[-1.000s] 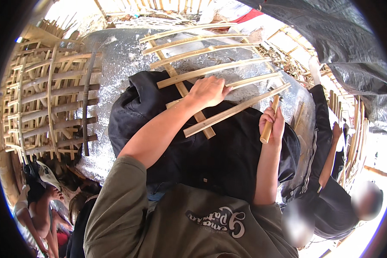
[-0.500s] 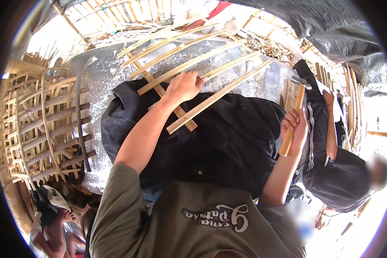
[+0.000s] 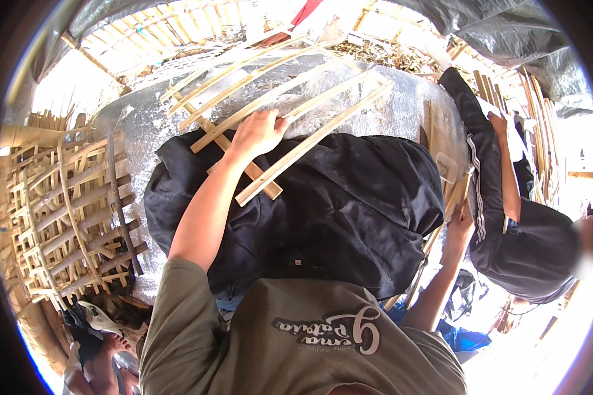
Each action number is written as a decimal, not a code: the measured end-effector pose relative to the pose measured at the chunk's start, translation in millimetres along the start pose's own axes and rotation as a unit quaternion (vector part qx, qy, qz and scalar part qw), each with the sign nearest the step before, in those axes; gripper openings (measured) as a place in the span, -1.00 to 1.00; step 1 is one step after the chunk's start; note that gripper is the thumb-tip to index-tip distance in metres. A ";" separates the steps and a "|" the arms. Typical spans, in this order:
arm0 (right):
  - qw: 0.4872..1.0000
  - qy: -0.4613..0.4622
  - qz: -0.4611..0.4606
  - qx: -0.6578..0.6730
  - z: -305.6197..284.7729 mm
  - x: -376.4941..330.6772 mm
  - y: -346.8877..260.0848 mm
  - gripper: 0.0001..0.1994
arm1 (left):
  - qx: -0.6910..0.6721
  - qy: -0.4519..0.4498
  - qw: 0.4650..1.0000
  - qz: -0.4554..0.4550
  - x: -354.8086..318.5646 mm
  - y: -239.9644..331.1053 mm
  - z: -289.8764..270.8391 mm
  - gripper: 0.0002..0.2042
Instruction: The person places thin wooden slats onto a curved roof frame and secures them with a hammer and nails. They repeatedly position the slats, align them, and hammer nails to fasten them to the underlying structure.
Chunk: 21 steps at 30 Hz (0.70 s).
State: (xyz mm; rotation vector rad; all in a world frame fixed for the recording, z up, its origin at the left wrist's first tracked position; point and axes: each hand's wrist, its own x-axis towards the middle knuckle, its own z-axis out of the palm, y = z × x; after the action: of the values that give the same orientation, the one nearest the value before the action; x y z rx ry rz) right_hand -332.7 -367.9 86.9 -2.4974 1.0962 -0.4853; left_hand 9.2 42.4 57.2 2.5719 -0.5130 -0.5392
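A lattice of pale bamboo slats (image 3: 313, 141) lies across the black cloth (image 3: 336, 197) on my lap, its slats joined by a crosspiece (image 3: 254, 172). My left hand (image 3: 255, 133) is closed round one slat (image 3: 326, 95), thumb along its upper side, between the nearest slat and the others. Low on the right, beside the cloth's edge, my right hand (image 3: 462, 220) is closed at a pale wooden stick (image 3: 466, 186). Its fingers are partly hidden, and no hammer head shows there, so I cannot tell whether this stick is the hammer's handle.
A shiny, whitish-smeared plastic-covered surface (image 3: 138, 105) bulges beyond the lattice. Woven bamboo panels (image 3: 72, 210) stand at the left. Close on the right a person in dark clothes (image 3: 527, 257) sits with an arm extended. Bamboo strips (image 3: 540, 141) stand upright behind that person.
My right hand has dropped from beside the cloth to lower right, and the hammer head it held up is out of sight. My left hand and the lattice sit slightly further left in view.
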 end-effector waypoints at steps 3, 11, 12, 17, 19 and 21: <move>0.999 -0.032 0.019 -0.024 16.4 -12.0 13.5 -0.58 | -0.001 0.009 1.000 0.017 0.7 -1.9 0.3 -0.62; 0.981 -0.171 -0.088 0.025 64.6 -1.5 68.4 -0.61 | -0.003 0.017 0.999 0.034 2.5 -3.7 4.4 -0.60; 0.980 -0.167 -0.097 0.056 71.6 1.0 71.2 -0.68 | -0.003 0.018 0.999 0.031 2.6 -5.3 4.7 -0.60; 0.976 -0.172 -0.099 0.091 94.5 6.4 59.7 -0.68 | -0.001 0.021 0.999 0.028 -0.6 1.5 3.6 -0.62; 0.976 -0.172 -0.091 0.095 100.1 6.5 62.1 -0.68 | -0.011 0.044 0.998 0.048 0.7 -1.8 2.4 -0.63; 0.978 -0.171 -0.073 0.096 100.8 3.9 66.3 -0.68 | -0.013 0.028 0.999 0.032 1.1 -3.9 5.3 -0.62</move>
State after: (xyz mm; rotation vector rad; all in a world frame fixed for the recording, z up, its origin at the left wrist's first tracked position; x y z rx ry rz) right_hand -326.4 -393.1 -31.0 -2.3827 0.7036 -0.1770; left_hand 8.8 43.3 50.5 2.5296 -0.5637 -0.4469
